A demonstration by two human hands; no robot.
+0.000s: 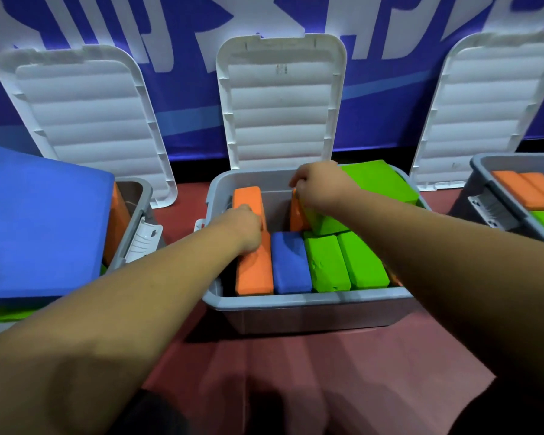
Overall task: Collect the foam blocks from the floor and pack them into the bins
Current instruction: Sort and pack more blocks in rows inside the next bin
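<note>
Head view: the step in hand is packing, not collecting. Both arms reach into the middle bin (308, 298), which stands on the red floor (296, 372) with its white lid (280, 102) propped open behind it.

Grip state:
- The left grip (248, 226) has its fingers bent down over the far end of the front orange block (253, 271). Whether they clamp the block or only press on it cannot be told.
- The right grip (319, 189) is curled over the upper end of the tilted orange block (296, 215) at the back of the bin. A tilted green block (327, 222) leans just beside it.

Block positions: the front row lies flat and tight, in the order orange, blue block (291, 265), then two green blocks (325, 265). A rear orange block (247, 197) stands against the left wall. A large green block (380, 183) rests on the back right rim, not yet seated.

Next move, as a judgement: lower the tilted pair into the open gap at the back, then press it level with the front row. The gap looks narrow, so the blocks probably need squeezing.

Material: the blocks are matt foam bricks with rounded edges, and one green face shows dents.
</note>
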